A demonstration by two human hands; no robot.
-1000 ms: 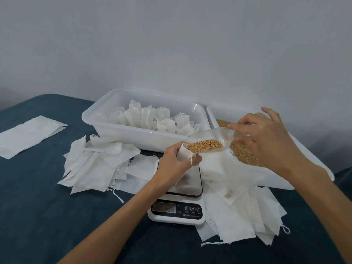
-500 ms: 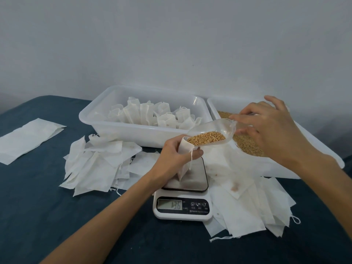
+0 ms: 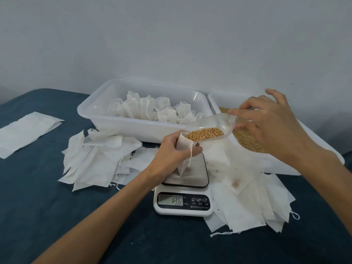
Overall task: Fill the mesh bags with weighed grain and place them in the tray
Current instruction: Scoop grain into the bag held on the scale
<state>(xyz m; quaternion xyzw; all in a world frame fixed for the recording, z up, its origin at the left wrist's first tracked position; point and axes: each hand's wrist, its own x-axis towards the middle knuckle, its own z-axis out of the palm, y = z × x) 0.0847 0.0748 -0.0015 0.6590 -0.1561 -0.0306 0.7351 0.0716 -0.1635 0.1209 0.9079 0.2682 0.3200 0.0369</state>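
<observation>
My left hand point(image 3: 172, 151) grips a small white mesh bag point(image 3: 182, 159) by its mouth, holding it upright above the scale's steel plate point(image 3: 190, 176). My right hand point(image 3: 266, 122) holds a clear plastic scoop point(image 3: 213, 126) by its handle, its front lip resting at the bag's mouth. Golden grain point(image 3: 204, 134) lies in the scoop. The scale's display point(image 3: 171, 200) reads 13.6. A white tray point(image 3: 118, 124) behind holds several filled bags point(image 3: 152, 109). A second white tray point(image 3: 285, 164) on the right holds loose grain point(image 3: 245, 138).
Empty white bags lie in a heap left of the scale point(image 3: 95, 161) and in another heap to its right point(image 3: 247, 202). A flat white sheet point(image 3: 24, 132) lies at far left. All rest on a dark blue cloth point(image 3: 57, 216) against a grey wall.
The scoop's lip has stayed at the bag's mouth; my right hand has risen slightly at the handle end. The view has shifted a little.
</observation>
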